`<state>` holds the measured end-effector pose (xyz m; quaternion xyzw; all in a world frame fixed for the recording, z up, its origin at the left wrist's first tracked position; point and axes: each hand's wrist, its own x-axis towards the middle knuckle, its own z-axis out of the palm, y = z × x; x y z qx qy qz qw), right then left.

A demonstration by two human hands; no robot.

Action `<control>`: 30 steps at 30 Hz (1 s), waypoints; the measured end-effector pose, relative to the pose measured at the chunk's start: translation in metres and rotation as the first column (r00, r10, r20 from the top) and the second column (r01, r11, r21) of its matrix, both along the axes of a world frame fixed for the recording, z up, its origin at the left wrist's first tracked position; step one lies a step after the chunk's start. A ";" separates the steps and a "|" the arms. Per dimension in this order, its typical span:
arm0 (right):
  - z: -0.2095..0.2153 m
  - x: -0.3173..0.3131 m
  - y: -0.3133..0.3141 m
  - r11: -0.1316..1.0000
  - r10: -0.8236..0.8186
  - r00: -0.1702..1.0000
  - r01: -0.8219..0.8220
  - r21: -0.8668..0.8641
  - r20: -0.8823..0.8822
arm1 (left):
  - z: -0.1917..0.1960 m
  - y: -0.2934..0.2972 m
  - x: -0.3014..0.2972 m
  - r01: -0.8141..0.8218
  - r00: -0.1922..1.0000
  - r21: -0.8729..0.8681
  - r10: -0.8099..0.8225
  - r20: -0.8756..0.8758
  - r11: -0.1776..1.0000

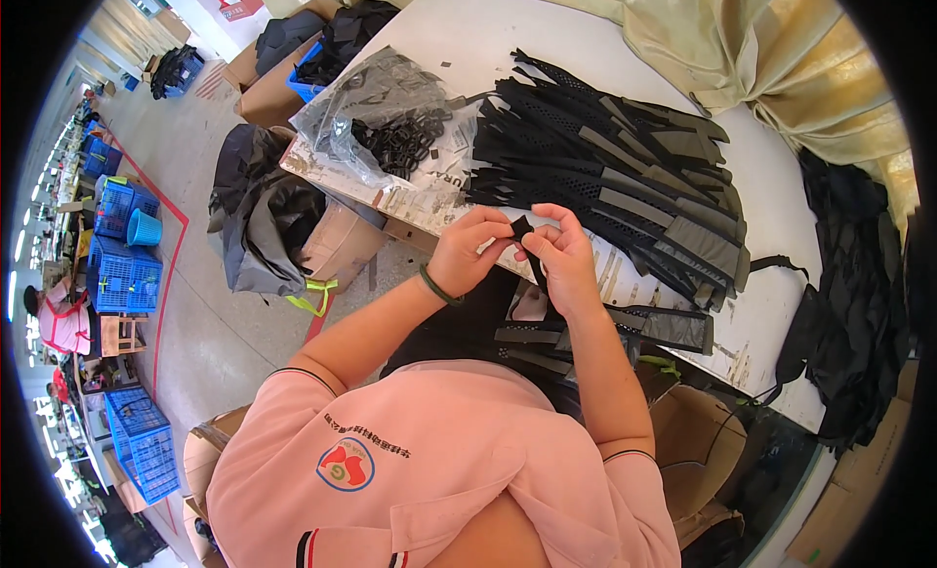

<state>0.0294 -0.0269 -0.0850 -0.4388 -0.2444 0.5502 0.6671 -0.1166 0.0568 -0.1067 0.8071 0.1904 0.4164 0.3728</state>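
Observation:
Both hands meet at the table's front edge. My left hand [472, 253], a dark band round its wrist, pinches the end of a black strap [522, 226] between thumb and fingertips. On the same strap my right hand [564, 261] is closed, close beside the left. Part of the strap hangs below the fingers; whether a small buckle is on it I cannot tell. Just beyond lies a wide heap of black straps [625, 192] with perforated and grey sections. Left of the heap, loose black plastic buckles [402, 143] spill from a clear plastic bag [366, 90].
More straps [649, 326] lie at the table's near edge, by my lap. A carton with black sheeting [264, 212] stands left of the white table [468, 21]. Black fabric [854, 295] hangs at the right; a curtain [761, 51] borders the back. Blue crates [127, 265] stand across the aisle.

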 end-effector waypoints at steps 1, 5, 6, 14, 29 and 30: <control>-0.001 0.003 0.000 1.000 0.000 1.000 0.000 0.000 -0.001 | -0.002 0.000 0.001 0.000 1.000 0.000 0.000 -0.001 1.000; -0.001 0.009 -0.004 0.992 0.110 0.898 -0.124 0.006 0.426 | -0.005 0.007 0.001 0.337 0.928 -0.772 -0.054 0.368 0.539; 0.000 0.008 -0.006 0.991 0.104 0.842 -0.131 0.013 0.529 | -0.005 0.010 0.000 0.496 0.868 -0.868 0.026 0.496 -0.027; -0.005 -0.007 -0.013 0.956 -0.246 0.587 0.013 0.294 0.772 | -0.013 0.004 0.008 0.331 0.944 -0.925 -0.078 0.322 0.189; -0.012 -0.004 -0.012 0.988 -0.069 0.982 0.093 -0.127 0.176 | -0.009 -0.004 0.010 0.209 0.975 -0.715 -0.088 0.203 0.667; -0.013 -0.003 -0.013 0.987 -0.067 0.985 0.089 -0.136 0.162 | -0.008 -0.004 0.009 0.248 0.968 -0.721 -0.127 0.218 0.648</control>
